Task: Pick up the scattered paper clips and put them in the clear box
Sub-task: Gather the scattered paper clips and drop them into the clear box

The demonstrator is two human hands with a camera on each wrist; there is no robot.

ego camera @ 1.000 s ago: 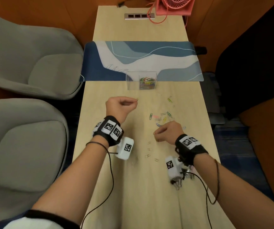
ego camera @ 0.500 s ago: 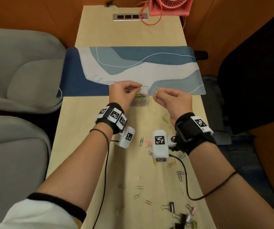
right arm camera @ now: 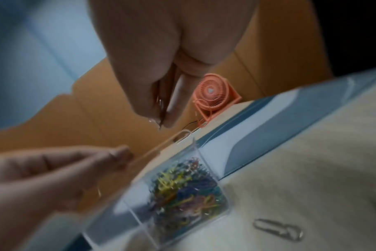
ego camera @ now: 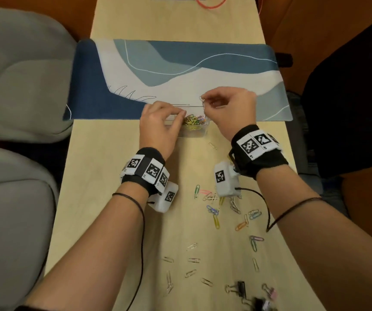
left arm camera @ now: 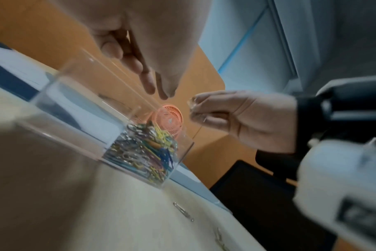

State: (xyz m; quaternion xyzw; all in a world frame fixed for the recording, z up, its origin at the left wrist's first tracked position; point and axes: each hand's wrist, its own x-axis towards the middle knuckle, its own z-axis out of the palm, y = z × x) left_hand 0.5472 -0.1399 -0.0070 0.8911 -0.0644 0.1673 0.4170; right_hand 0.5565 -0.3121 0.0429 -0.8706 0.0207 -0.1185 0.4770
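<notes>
Right hand [ego camera: 229,108] pinched a silver paper clip [ego camera: 201,100] above the clear box [ego camera: 194,131], frame centre; left hand [ego camera: 160,124] pinched, contents unclear. Clips: light, stiff, slippery; best pinched across loops.

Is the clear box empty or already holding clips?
Partly filled: a heap of coloured paper clips covers the bottom of the clear box, well below its rim.
</notes>
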